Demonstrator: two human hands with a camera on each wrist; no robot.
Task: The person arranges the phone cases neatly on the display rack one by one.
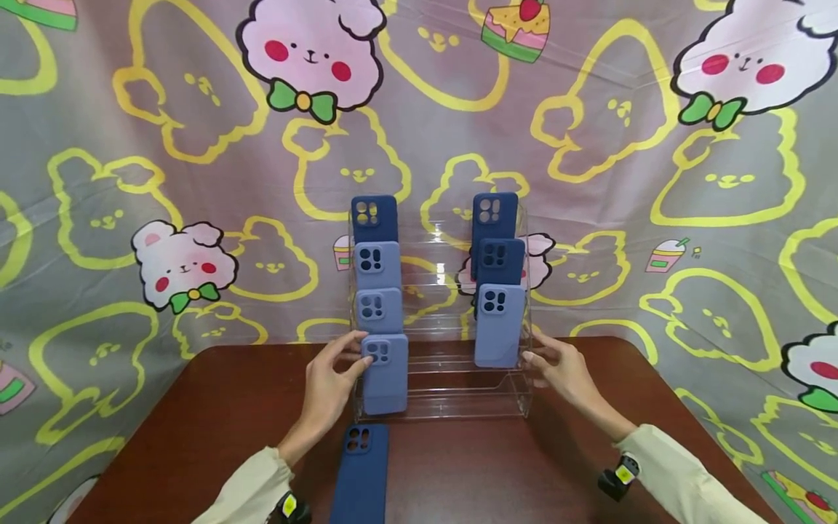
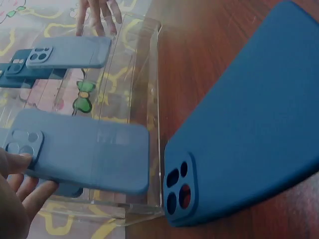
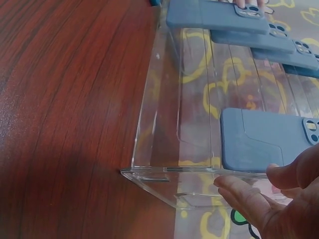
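A clear tiered display rack stands on the table with phone cases in two columns. My left hand pinches the lowest light blue phone case of the left column, its thumb by the camera cutouts and fingers at the side. At the rack's right side, my right hand rests with fairly straight fingers against the clear side panel. Its thumb is close to the light blue case at the bottom of the right column; whether they touch I cannot tell.
Higher in the left column are two light blue cases and a dark blue one. Two dark blue cases stand above the right one. Another dark blue case lies before the rack on the brown table. Patterned cloth hangs behind.
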